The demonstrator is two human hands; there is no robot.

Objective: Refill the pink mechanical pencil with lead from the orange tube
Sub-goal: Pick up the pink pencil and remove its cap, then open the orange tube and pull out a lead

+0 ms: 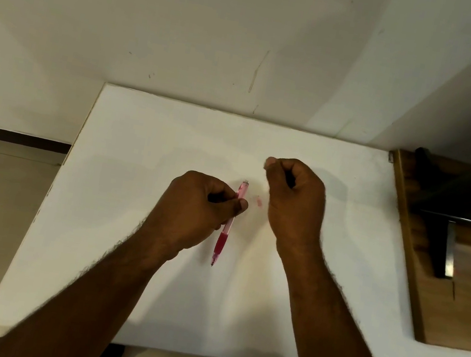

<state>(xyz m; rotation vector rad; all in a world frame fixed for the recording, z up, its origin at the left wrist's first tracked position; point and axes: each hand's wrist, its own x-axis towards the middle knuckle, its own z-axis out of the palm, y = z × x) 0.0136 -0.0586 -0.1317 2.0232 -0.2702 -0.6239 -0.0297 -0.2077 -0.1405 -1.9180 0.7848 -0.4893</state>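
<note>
My left hand (198,203) grips the pink mechanical pencil (225,233) around its middle, above the white table (120,252). The pencil's tip points toward me and its open top end points away. A small pink cap (259,201) lies on the table between my hands. My right hand (296,201) is raised to the right of the pencil's top, thumb and forefinger pinched together; whether a lead is between them is too small to tell. The orange tube is not in view.
The white table meets a cream wall at its far edge. A brown wooden piece of furniture (461,281) stands against the table's right side. Floor shows to the left, and my legs below the near edge.
</note>
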